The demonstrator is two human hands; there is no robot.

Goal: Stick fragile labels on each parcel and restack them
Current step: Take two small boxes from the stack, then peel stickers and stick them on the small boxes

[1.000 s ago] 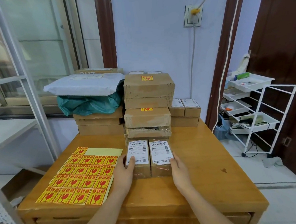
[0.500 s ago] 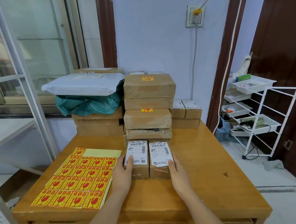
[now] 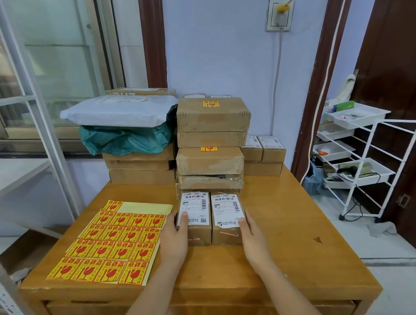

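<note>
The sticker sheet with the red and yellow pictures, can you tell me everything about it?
The sticker sheet lies flat on the wooden table, left of the two small parcels. It holds rows of square yellow stickers, each with a red broken-glass picture and red writing. At the far right corner the pale yellow backing is bare, so some stickers look already peeled off. Its near edge lies close to the table's front edge. No hand touches it; the left hand is just beside it.

A brown wooden worktop (image 3: 297,227) stands by a pale blue wall (image 3: 216,42). A window (image 3: 60,57) is on the left. A white rack (image 3: 370,164) and dark door (image 3: 406,67) are right.
</note>
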